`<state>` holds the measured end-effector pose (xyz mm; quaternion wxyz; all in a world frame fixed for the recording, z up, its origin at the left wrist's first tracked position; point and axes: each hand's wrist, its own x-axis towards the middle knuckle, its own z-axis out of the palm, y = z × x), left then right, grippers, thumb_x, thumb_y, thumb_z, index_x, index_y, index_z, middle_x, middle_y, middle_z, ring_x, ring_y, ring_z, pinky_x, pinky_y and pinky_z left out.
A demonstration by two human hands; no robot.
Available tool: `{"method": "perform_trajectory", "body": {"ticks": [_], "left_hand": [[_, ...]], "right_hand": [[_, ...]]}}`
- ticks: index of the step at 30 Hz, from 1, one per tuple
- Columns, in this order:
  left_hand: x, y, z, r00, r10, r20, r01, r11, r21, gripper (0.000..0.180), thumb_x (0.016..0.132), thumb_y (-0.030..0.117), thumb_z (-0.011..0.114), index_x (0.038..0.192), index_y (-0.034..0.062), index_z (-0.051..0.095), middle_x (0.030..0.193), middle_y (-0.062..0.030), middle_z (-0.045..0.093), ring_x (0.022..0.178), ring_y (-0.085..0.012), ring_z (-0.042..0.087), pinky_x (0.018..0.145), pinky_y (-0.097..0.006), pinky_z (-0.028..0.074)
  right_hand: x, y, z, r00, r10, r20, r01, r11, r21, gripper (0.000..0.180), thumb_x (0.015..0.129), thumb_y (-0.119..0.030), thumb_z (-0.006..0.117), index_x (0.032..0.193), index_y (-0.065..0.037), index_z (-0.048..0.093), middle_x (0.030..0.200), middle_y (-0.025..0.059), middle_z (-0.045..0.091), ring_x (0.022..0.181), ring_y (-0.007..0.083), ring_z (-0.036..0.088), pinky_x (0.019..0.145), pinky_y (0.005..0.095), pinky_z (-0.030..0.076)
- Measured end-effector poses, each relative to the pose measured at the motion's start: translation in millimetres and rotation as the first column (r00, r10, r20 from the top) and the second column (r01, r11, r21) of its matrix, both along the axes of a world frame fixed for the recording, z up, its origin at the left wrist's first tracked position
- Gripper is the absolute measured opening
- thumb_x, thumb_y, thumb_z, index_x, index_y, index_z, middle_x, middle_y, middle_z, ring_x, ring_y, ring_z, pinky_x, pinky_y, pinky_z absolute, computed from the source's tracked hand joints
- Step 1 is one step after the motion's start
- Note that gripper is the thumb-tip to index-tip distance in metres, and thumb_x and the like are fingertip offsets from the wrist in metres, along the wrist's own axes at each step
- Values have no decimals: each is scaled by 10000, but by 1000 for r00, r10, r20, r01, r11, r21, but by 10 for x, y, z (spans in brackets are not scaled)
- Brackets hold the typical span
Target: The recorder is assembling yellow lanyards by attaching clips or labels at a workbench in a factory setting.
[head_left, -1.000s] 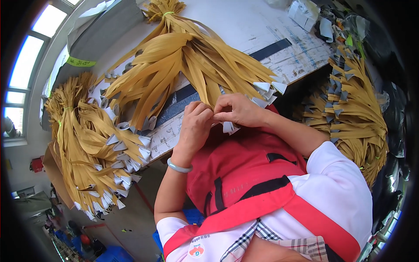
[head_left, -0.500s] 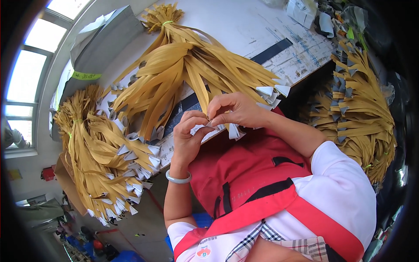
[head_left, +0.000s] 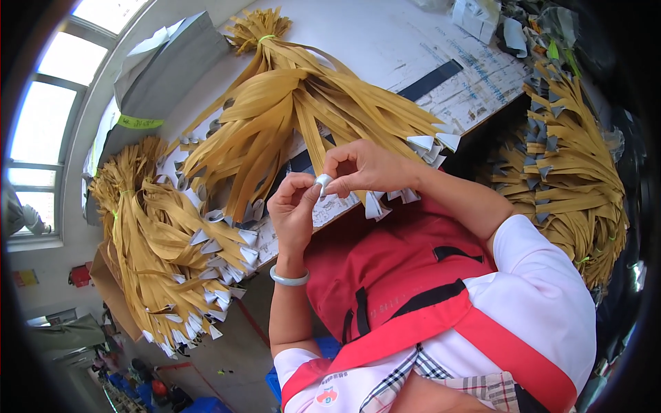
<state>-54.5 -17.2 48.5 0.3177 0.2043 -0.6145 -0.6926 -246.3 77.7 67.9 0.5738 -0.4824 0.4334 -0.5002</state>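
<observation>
Workroom with bright windows (head_left: 41, 124) along the left wall. White worktop (head_left: 385, 34), scuffed, angled across the upper middle, 1 dark band (head_left: 430, 80) showing on it. Right, beside the table: large heap of ochre strips (head_left: 571, 179) with grey ends. Left, at the table's corner: ochre pile (head_left: 144, 241), white ends fanned toward the lower right. On the worktop: central bundle (head_left: 268, 103), tied near its far end with a yellow-green band (head_left: 266, 39). Person in a red apron (head_left: 385, 268), close against the edge; pale bracelet (head_left: 289, 277) on the left wrist.

Left hand (head_left: 295, 206): thumb and forefinger pinched on 1 white end (head_left: 323, 180), remaining fingers curled in. Right hand (head_left: 375, 165): thumb and forefinger meet the same end from the other side, making a loop. Neither has let go.

Change: 0.5 s ago fingers mostly hid this end; now it shows pale and curved between the 2 pinches. My reading: handling of this end is midway.

Held strip (head_left: 314, 141): appears to run out of the central bundle; long axis down the view, bundle to body, slanting slightly right. Its tip points toward the person, just above the table edge. Exact fold: cannot tell.
</observation>
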Motion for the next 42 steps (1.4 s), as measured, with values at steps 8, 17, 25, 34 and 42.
{"method": "perform_trajectory", "body": {"ticks": [8,17,25,34,42], "left_hand": [[-190,279,-150,913,409,-5,-290,638,-713,112,878,-91,660,957,-12,644,905,-81,630,788,-142,632,660,-264,530],[39,-37,14,998,50,47,-30,933,-358,138,864,-140,622,952,-38,654,949,-85,639,779,-146,673,666,-268,577],[245,16,61,974,221,43,-184,894,-409,101,914,-115,607,896,-25,565,904,-78,599,724,-142,662,660,-251,537],[778,-187,-141,898,408,162,-352,890,-289,129,933,-12,666,1058,1,635,911,-52,671,826,-130,651,727,-243,526],[138,609,-392,998,11,57,-10,1000,-28,153,849,-75,713,982,-12,672,1076,-65,644,958,-139,628,843,-257,516]], "right_hand": [[154,-77,-311,601,-497,-626,235,859,-455,115,850,-39,718,861,-28,605,870,57,631,786,194,633,654,315,494],[140,41,-253,926,-377,-3,372,917,-144,102,934,-122,688,965,-25,681,855,55,627,801,136,621,720,277,501],[173,137,-173,938,-332,-104,333,943,-11,188,962,-177,688,874,-21,632,776,-21,567,726,47,519,637,216,415],[104,506,-463,302,-81,-950,-307,935,-177,198,781,-155,757,890,-66,618,1011,111,567,1037,294,587,787,388,499],[-68,427,-145,827,72,-558,-131,989,-67,167,869,-126,729,873,-29,593,926,72,591,865,210,633,752,340,505]]}}
